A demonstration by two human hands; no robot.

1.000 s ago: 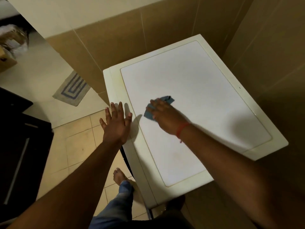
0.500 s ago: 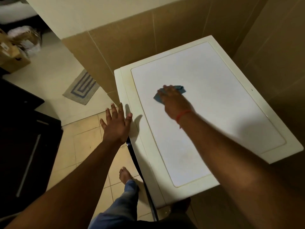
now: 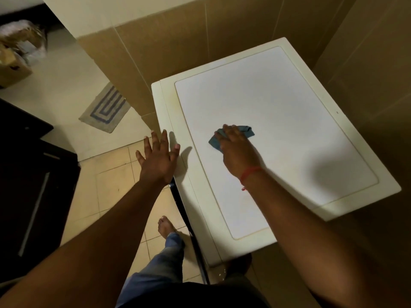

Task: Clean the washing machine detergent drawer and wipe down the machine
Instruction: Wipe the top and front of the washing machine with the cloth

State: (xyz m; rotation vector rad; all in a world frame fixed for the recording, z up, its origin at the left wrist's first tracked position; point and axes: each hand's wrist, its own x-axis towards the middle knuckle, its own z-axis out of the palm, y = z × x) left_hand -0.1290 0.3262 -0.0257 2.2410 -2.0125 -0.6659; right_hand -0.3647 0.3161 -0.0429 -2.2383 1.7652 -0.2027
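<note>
Head view: right hand (image 3: 239, 152) flat on blue cloth (image 3: 231, 135), left hand (image 3: 158, 157) spread, empty.

1. The machine (image 3: 278, 112) was white on top, with a cream, yellowed rim.
2. The cloth (image 3: 245, 131) was dull blue-grey.
3. A thread (image 3: 250, 173) at the right wrist was red.
4. The mat (image 3: 104, 108) was grey-beige with nested dark blue lines.
5. The wall (image 3: 178, 34) was tan tile below and cream above.
6. The floor (image 3: 115, 174) was beige tile.
7. The trouser leg (image 3: 164, 261) was faded blue.
8. The cabinet (image 3: 29, 185) was black.
</note>
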